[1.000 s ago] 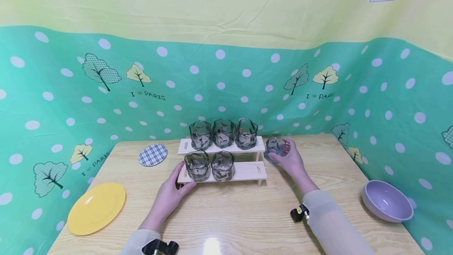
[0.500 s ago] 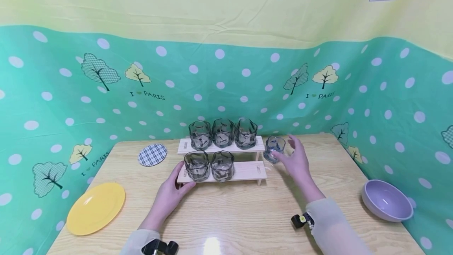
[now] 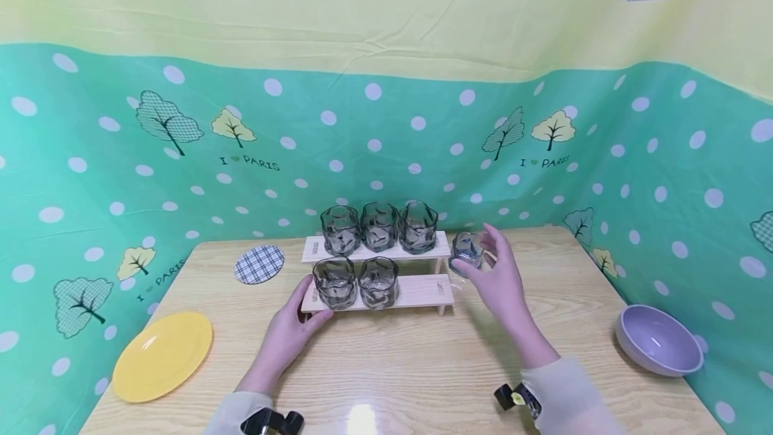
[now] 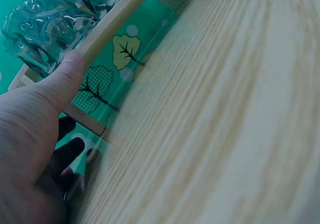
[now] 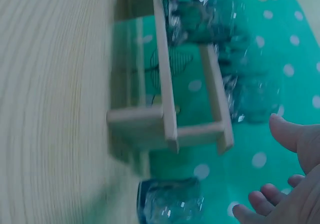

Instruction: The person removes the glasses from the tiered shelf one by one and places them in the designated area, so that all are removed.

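Pale wood forms the stand point(image 3: 417, 292) the left hand point(image 3: 288, 326) grips; beside a rippled glass point(image 3: 466, 250), the right hand point(image 3: 500, 282) spreads empty.

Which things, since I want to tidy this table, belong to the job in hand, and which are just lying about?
Apparently in the job:
wooden stand, gripped by the left hand
five glasses on it
sixth glass beside it, near the right hand

Apparently just lying about:
yellow plate
round checked mat
purple bowl
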Available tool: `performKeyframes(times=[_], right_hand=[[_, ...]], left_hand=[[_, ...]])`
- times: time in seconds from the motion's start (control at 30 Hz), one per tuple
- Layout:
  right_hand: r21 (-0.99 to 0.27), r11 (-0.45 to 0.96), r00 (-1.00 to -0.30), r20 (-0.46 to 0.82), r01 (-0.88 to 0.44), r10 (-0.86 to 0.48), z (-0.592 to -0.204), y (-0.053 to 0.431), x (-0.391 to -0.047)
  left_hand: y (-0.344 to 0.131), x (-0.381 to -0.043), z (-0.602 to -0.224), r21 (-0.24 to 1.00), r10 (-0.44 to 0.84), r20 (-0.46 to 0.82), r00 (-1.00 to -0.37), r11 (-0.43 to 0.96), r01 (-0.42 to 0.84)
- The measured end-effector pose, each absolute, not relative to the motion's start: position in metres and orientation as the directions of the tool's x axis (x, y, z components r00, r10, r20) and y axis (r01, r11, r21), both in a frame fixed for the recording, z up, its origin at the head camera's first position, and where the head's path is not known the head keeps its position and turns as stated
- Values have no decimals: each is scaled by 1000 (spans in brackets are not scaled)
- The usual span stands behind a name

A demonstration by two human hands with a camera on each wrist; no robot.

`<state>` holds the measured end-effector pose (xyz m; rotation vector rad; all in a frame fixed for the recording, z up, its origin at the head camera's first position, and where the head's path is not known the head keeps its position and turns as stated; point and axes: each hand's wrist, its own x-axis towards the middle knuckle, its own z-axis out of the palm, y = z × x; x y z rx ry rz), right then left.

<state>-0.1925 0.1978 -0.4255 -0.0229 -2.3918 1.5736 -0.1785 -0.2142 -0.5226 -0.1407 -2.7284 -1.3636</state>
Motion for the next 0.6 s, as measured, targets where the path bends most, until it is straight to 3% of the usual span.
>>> performKeyframes(times=[0.27, 0.6], right_hand=[[-916, 337, -964, 257, -220, 67, -422, 167, -179], [-930, 291, -974, 228, -223, -18, -418, 130, -169]], left_hand=[[-214, -177, -523, 794, 43, 130, -991, 594, 130], [-214, -177, -521, 803, 45, 103, -994, 586, 110]])
